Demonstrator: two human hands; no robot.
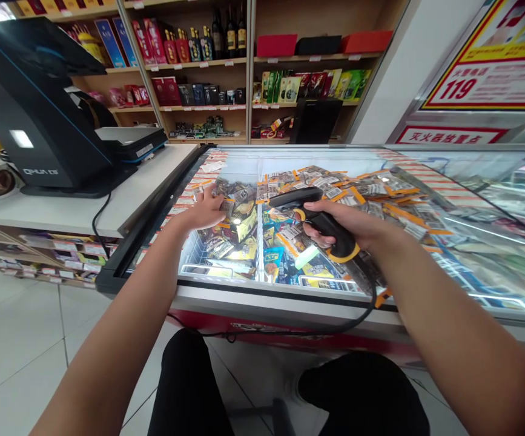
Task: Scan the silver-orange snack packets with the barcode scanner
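My right hand [353, 223] grips a black barcode scanner [335, 233] with yellow-orange trim, its head turned to the left. From its handle a black cable [289, 332] loops down and runs left along the front of the freezer. Over the left part of the glass top, my left hand [205, 210] has its fingers spread beside a small packet with an orange edge [227, 209]. Whether the fingertips press on that packet I cannot tell. Many clear packets with orange edges [316, 178] lie heaped on the glass beyond the scanner.
Colourful packages [244, 239] show inside the chest freezer [289, 297]. A counter [153, 189] at the left carries a black checkout terminal [57, 121]. Shelves [226, 63] with bottles and boxes stand behind. A second glass-topped freezer [507, 242] is on the right. My knees [194, 381] are close to the freezer front.
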